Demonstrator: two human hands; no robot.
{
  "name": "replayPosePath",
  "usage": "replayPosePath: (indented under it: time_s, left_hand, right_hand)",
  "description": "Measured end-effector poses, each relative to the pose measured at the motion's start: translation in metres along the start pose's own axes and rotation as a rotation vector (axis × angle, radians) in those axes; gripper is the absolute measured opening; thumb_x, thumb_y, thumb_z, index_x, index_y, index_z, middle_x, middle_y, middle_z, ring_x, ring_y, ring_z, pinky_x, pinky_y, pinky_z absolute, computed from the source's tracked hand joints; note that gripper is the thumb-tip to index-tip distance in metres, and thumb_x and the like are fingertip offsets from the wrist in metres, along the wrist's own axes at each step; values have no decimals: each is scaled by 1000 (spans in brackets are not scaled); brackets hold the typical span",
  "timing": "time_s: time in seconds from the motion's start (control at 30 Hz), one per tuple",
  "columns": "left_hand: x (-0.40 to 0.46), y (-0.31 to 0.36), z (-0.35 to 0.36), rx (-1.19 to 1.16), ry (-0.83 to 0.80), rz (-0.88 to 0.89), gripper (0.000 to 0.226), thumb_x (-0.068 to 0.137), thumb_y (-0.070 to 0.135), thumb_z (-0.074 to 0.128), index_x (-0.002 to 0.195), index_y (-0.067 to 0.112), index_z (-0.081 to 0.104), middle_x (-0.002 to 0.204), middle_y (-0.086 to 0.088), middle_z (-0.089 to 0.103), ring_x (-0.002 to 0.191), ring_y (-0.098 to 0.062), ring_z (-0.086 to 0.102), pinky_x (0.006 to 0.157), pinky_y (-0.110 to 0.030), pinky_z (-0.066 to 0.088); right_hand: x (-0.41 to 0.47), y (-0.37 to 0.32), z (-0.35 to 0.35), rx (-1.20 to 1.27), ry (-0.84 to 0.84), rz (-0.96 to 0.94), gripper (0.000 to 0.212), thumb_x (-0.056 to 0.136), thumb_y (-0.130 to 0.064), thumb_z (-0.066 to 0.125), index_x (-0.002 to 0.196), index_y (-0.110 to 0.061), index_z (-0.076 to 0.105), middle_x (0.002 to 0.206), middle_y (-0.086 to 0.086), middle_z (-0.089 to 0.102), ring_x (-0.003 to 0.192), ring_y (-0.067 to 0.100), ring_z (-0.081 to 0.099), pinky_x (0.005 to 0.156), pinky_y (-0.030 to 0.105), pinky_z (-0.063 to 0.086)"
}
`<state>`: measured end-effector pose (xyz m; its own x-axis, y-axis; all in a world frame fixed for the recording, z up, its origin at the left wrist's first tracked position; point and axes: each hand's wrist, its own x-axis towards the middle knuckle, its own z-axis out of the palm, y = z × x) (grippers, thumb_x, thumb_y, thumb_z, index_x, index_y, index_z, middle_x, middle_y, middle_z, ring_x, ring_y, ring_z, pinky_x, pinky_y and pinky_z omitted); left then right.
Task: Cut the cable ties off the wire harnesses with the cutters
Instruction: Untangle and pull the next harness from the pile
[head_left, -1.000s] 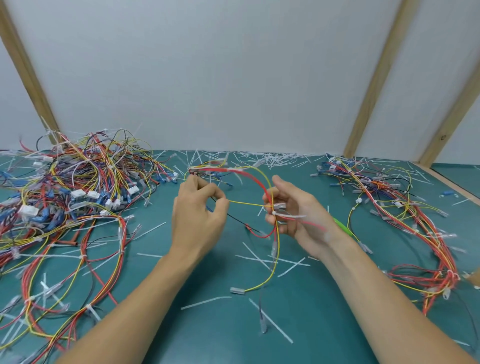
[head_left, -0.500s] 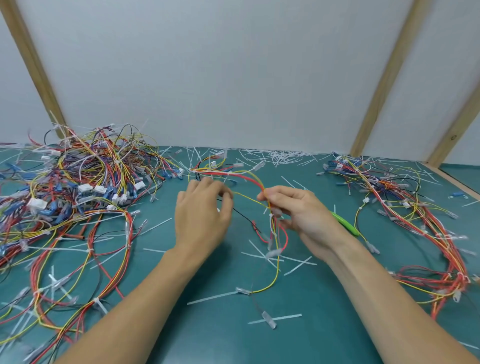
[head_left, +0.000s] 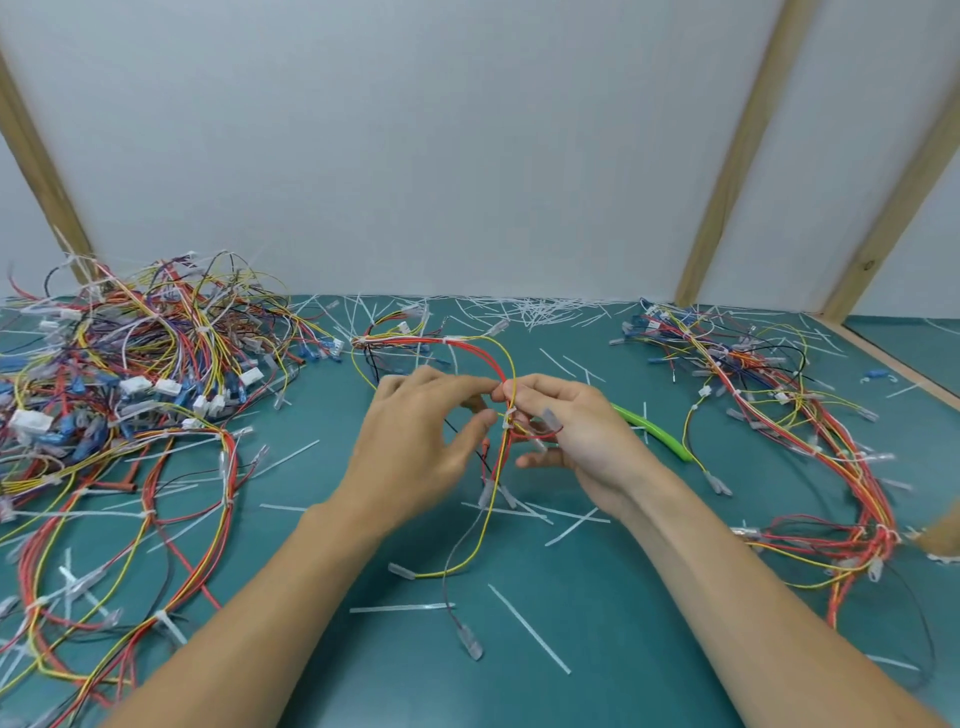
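Red-yellow wire harness, tied, midair

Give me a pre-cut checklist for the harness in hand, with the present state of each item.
1. Harness held up off the table: ok, right hand pinches the red and yellow wires.
2. Cable tie located: ok, a white tie sits at the fingertips.
3. Left hand steadying the wires: cannot tell, its fingers are close but contact is unclear.
4. Cutters ready: not ok, only a green handle shows behind the right hand; whether it is gripped cannot be told.
5. Blades placed on the tie: not ok, no blades visible there.
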<state>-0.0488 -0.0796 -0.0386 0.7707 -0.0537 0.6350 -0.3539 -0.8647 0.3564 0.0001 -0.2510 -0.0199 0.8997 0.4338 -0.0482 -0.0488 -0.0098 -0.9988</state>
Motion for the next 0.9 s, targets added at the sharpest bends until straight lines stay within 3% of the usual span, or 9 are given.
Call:
replayPosePath:
  time_s: [0.1, 0.23, 0.43, 0.53, 0.6, 0.67, 0.77, 0.83, 0.9]
  left_hand:
    - [-2, -3, 2, -67, -7, 9, 3, 91, 27, 72, 93, 26, 74, 78, 20, 66, 81, -9, 58, 88, -39, 42]
    - [-2, 3, 2, -83, 159, -108, 8, 91, 29, 67, 84, 27, 71, 72, 16, 66, 73, -9, 59, 77, -33, 42]
    - [-2, 4, -1, -51, 298, -267, 9, 91, 25, 67, 81, 24, 69, 68, 13, 63, 68, -17, 58, 70, -32, 40]
    - [0, -4, -4, -49, 340, -381, 13, 88, 29, 59, 76, 25, 63, 63, 11, 59, 65, -20, 55, 66, -30, 36]
    - [1, -11, -6, 47, 270, -432, 21, 79, 36, 52, 64, 22, 58, 55, 8, 52, 62, -23, 50, 66, -30, 33]
    - [0, -18, -6, 249, 12, -452, 31, 73, 41, 44, 54, 18, 49, 51, 6, 43, 67, -27, 46, 68, -33, 31]
    - [-3, -25, -5, 535, -350, -475, 32, 79, 47, 46, 77, 21, 64, 83, 0, 62, 96, -27, 52, 81, -37, 34]
    - [-2, -26, -5, 578, -319, -408, 29, 81, 41, 58, 106, 27, 64, 110, 1, 61, 110, -25, 50, 88, -38, 32]
    - [0, -20, -5, 454, -149, -249, 37, 75, 26, 63, 112, 29, 63, 109, 6, 61, 106, -22, 53, 84, -36, 30]
  right_hand:
    - [1, 0, -1, -11, 13, -9, 23, 102, -23, 61, 89, -22, 80, 68, -4, 62, 67, 5, 66, 53, 25, 57]
    - [1, -1, 2, 31, 14, -7, 18, 96, -21, 66, 84, -18, 79, 61, -1, 52, 67, 15, 67, 53, 26, 56]
    - [3, -1, 0, 83, 39, -19, 17, 91, -22, 69, 79, -20, 82, 78, 0, 68, 79, 16, 72, 69, 39, 61]
    - [4, 0, -2, 100, 51, 3, 21, 94, -19, 67, 78, -18, 80, 79, 5, 64, 72, 16, 68, 64, 36, 61]
    - [4, -1, -2, 140, 61, 9, 19, 96, -19, 64, 83, -16, 78, 80, 5, 58, 67, 14, 62, 59, 33, 58]
    - [5, -1, -3, 200, 81, -3, 17, 99, -19, 61, 89, -14, 75, 77, 1, 54, 64, 11, 60, 58, 30, 56]
    - [6, -2, -7, 235, 150, -30, 17, 101, -19, 58, 91, -16, 73, 74, -3, 50, 64, 7, 54, 60, 25, 50]
    - [6, -2, -10, 178, 195, -41, 18, 101, -20, 58, 92, -19, 73, 72, -5, 50, 61, 5, 49, 59, 22, 42]
    - [7, -1, -10, 164, 212, -48, 17, 102, -18, 57, 96, -17, 73, 69, -6, 48, 54, 4, 43, 57, 20, 37]
